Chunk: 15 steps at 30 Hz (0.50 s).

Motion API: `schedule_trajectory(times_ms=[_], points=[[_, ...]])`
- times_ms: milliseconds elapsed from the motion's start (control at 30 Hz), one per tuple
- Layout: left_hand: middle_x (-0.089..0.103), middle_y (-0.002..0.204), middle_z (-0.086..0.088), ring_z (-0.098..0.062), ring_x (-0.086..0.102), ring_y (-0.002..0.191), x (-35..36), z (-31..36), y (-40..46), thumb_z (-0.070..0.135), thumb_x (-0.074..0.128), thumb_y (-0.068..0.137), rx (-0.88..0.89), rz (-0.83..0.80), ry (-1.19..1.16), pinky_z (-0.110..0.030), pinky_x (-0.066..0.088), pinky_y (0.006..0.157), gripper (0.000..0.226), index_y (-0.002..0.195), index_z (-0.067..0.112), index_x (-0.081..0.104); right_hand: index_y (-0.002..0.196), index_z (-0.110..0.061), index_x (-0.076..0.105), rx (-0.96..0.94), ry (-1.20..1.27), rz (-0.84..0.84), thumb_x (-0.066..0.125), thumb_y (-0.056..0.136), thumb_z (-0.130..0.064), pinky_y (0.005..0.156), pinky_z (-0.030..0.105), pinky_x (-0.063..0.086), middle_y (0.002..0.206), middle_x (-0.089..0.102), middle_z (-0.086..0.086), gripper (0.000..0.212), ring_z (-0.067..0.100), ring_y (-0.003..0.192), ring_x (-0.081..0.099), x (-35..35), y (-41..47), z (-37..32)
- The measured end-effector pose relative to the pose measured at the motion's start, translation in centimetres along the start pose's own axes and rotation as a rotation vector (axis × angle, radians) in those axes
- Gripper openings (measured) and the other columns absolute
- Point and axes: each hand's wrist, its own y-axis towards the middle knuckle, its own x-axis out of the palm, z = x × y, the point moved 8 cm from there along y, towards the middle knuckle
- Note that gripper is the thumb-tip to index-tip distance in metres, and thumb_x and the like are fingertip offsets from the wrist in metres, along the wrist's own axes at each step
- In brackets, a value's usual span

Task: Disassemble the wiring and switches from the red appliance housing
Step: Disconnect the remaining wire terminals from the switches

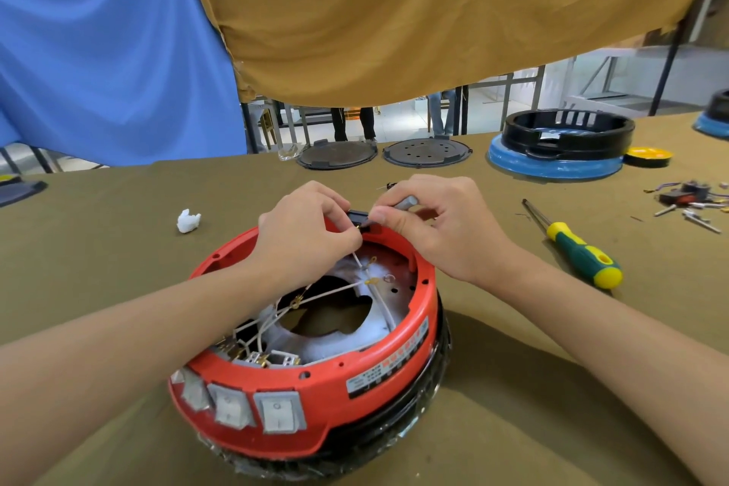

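On the red housing (315, 387) rim, both hands (311, 225) pinch a black socket (359, 218); label (388, 363) unreadable

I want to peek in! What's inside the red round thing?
Inside the red round plastic housing: thin white wires with brass terminals, white padding and a dark middle hole. The hands cover the far rim, so that part is hidden.

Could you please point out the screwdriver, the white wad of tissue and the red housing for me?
screwdriver (583, 251), head view, on its green and yellow handle.
tissue (188, 220), head view, on the middle of the wad.
red housing (335, 391), head view, on its near outer wall.
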Motion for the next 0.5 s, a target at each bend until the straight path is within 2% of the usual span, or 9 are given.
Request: schedule_trajectory(times_ms=[200, 300, 367, 433, 500], points=[[0.061, 0.106, 0.019, -0.010, 0.056, 0.105, -0.1, -0.1, 0.0, 0.027, 0.073, 0.080, -0.001, 0.002, -0.001, -0.049, 0.041, 0.100, 0.021, 0.061, 0.030, 0.068, 0.088, -0.009, 0.077, 0.108, 0.161, 0.095, 0.069, 0.093, -0.016, 0.073, 0.040, 0.055, 0.082, 0.073, 0.006, 0.012, 0.020, 0.078, 0.068, 0.0, -0.5, 1.3], [0.061, 0.105, 0.020, -0.009, 0.056, 0.104, -0.1, -0.2, 0.1, 0.026, 0.073, 0.080, -0.001, 0.004, -0.001, -0.048, 0.041, 0.100, 0.022, 0.060, 0.031, 0.068, 0.089, 0.003, 0.073, 0.254, 0.398, 0.148, 0.065, 0.094, -0.010, 0.073, 0.037, 0.060, 0.081, 0.074, 0.015, 0.017, 0.027, 0.077, 0.072, 0.2, -0.7, 2.9], [0.061, 0.104, 0.021, -0.008, 0.056, 0.104, 0.0, -0.2, 0.1, 0.026, 0.074, 0.080, 0.000, 0.004, -0.005, -0.048, 0.041, 0.101, 0.021, 0.060, 0.030, 0.068, 0.090, 0.009, 0.070, 0.318, 0.502, 0.169, 0.062, 0.095, -0.007, 0.072, 0.032, 0.060, 0.081, 0.072, 0.023, 0.019, 0.025, 0.074, 0.072, 0.4, -0.8, 3.4], [0.061, 0.104, 0.021, -0.007, 0.056, 0.104, 0.0, -0.3, 0.1, 0.026, 0.074, 0.080, 0.000, 0.001, -0.008, -0.049, 0.040, 0.101, 0.021, 0.060, 0.030, 0.069, 0.091, 0.010, 0.070, 0.337, 0.539, 0.170, 0.061, 0.096, -0.005, 0.068, 0.025, 0.058, 0.082, 0.071, 0.026, 0.018, 0.020, 0.071, 0.071, 0.4, -0.8, 3.6], [0.061, 0.104, 0.021, -0.007, 0.055, 0.104, 0.0, -0.3, 0.2, 0.027, 0.074, 0.080, 0.002, 0.001, -0.008, -0.049, 0.040, 0.102, 0.021, 0.060, 0.031, 0.069, 0.090, 0.008, 0.071, 0.293, 0.480, 0.146, 0.063, 0.095, -0.007, 0.069, 0.028, 0.058, 0.081, 0.072, 0.023, 0.017, 0.023, 0.074, 0.071, 0.1, -0.7, 3.2]])
